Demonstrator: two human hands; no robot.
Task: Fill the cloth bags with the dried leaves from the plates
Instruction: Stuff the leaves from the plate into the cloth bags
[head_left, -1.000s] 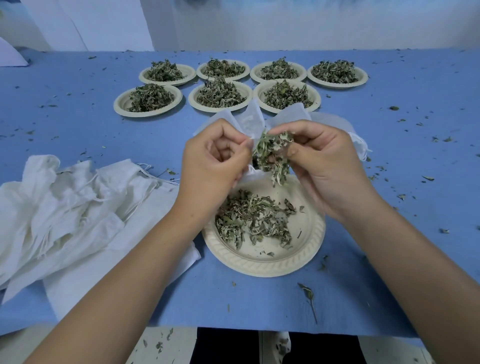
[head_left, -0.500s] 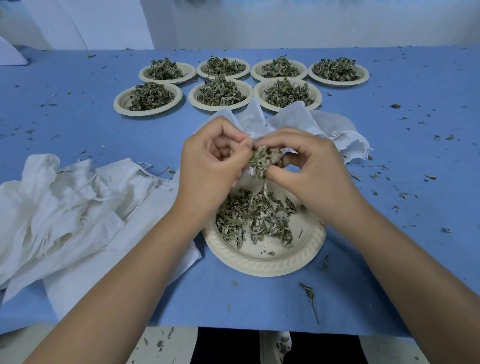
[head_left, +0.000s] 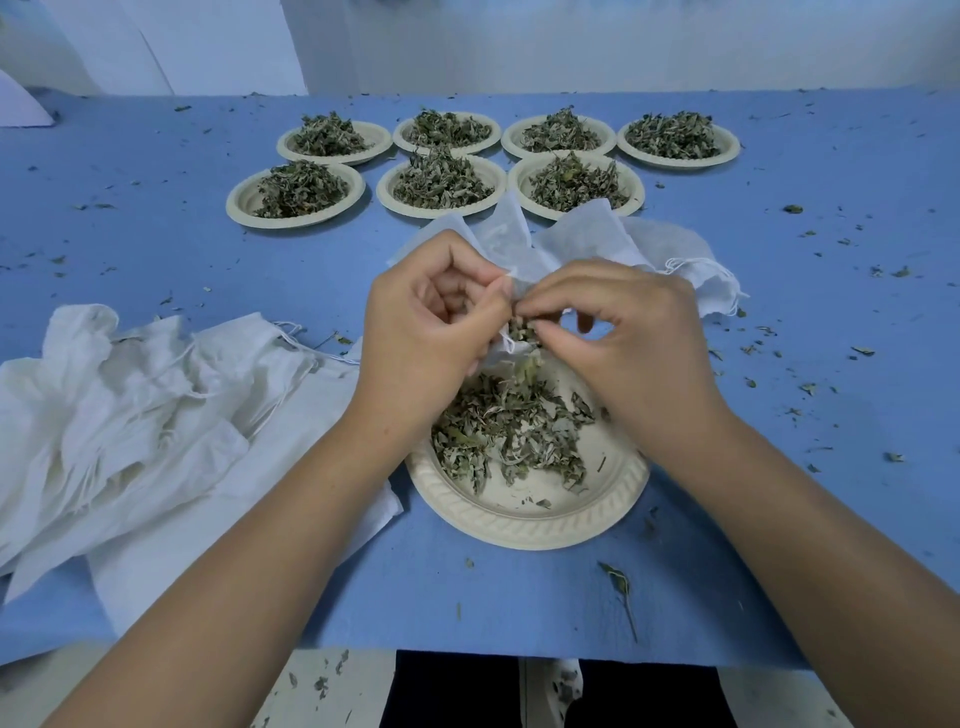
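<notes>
hands meet above the near plate (head_left: 524, 519), which sits by the front edge of the blue table (head_left: 156, 249). the left hand (head_left: 434, 325) has its fingers curled in, thumb and forefinger pinching the rim of a thin white cloth bag (head_left: 511, 249) so that its mouth faces the other hand; the rest of the bag rises behind the knuckles. the right hand (head_left: 628, 343) has thumb and fingertips drawn together on a small tuft of dried leaves (head_left: 519, 330), right at the bag's mouth and close against the left hand's fingertips. how far the tuft is inside the cloth cannot be told. below the hands a loose heap of leaves (head_left: 506, 431) covers the far and middle part of the near plate, the front part showing bare. more white bags (head_left: 691, 265) lie crumpled just behind the right hand, strings trailing. a bigger pile of cloth bags (head_left: 130, 405) lies flat to the left, running under the left forearm and reaching just beside the near plate. seven full plates (head_left: 441, 212) stand in two rows at the back, four behind three. leaf crumbs (head_left: 621, 577) are scattered over the table
</notes>
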